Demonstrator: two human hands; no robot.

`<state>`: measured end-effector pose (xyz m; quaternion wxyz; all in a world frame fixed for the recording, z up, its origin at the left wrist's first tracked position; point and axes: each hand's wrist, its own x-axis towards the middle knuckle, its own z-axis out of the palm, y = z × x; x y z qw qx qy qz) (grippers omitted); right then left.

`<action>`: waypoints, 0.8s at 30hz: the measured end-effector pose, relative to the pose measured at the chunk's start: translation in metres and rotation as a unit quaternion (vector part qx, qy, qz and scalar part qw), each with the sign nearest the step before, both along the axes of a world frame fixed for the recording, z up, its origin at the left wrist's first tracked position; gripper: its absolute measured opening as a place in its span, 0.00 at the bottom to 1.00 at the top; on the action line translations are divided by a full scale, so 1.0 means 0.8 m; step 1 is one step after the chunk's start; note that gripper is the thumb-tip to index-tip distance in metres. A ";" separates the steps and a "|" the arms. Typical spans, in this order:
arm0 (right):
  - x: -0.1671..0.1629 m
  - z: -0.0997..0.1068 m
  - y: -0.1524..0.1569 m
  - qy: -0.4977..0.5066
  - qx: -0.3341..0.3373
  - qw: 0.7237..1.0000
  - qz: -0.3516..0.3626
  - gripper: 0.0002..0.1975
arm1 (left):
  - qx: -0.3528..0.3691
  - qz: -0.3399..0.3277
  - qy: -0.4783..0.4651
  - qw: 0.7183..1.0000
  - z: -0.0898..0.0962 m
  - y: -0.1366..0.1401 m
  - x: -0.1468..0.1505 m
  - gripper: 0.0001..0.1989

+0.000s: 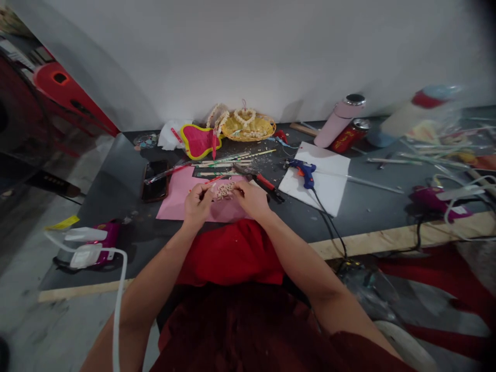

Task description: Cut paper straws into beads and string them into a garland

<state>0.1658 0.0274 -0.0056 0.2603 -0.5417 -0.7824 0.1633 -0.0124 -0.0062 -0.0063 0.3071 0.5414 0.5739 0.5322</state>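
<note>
Between my two hands is a cluster of small cream pieces (223,191), above pink paper (176,199). The fingers of my left hand (197,204) are drawn together at its left edge. My right hand (252,198) pinches its right side, with the fingertips partly hidden. Red-handled pliers (267,182) lie just beyond my right hand. Several thin patterned sticks (225,163) and small cut bits lie behind the paper. A blue hot glue gun (306,171) rests on a white sheet (333,178) to the right.
A yellow basket (228,135) holds a heart-shaped cream ring (245,118). Beside it lies a pink, yellow-edged tray (197,142). A phone (155,181) is at left. A pink flask (341,120) and red can (351,134) stand at back right. Purple clamps (104,243) with white cables sit at the table's edge.
</note>
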 end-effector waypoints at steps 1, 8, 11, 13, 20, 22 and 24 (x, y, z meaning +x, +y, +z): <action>0.003 0.002 0.001 -0.006 0.010 1.000 0.004 0.10 | 0.000 0.001 -0.007 1.000 -0.001 0.001 -0.001 0.10; 0.044 0.018 0.004 -0.124 0.070 0.980 -0.136 0.11 | -0.005 -0.004 -0.044 0.999 -0.002 0.002 -0.001 0.10; 0.053 0.012 0.009 -0.147 0.042 0.979 -0.136 0.13 | -0.006 -0.011 -0.060 0.998 -0.002 0.001 0.000 0.10; 0.053 0.006 0.013 -0.151 0.039 0.979 -0.133 0.14 | -0.009 -0.011 -0.070 0.997 -0.002 0.001 0.001 0.11; 0.052 0.002 0.018 -0.130 0.042 0.981 -0.139 0.13 | -0.030 -0.012 -0.101 0.994 0.000 0.001 0.003 0.12; 0.055 0.005 0.022 -0.076 0.064 0.984 -0.148 0.13 | -0.041 -0.009 -0.121 0.992 0.003 0.001 0.004 0.13; 0.059 0.007 0.026 0.011 0.097 0.983 -0.157 0.14 | -0.047 -0.005 -0.146 0.988 0.006 0.000 0.005 0.13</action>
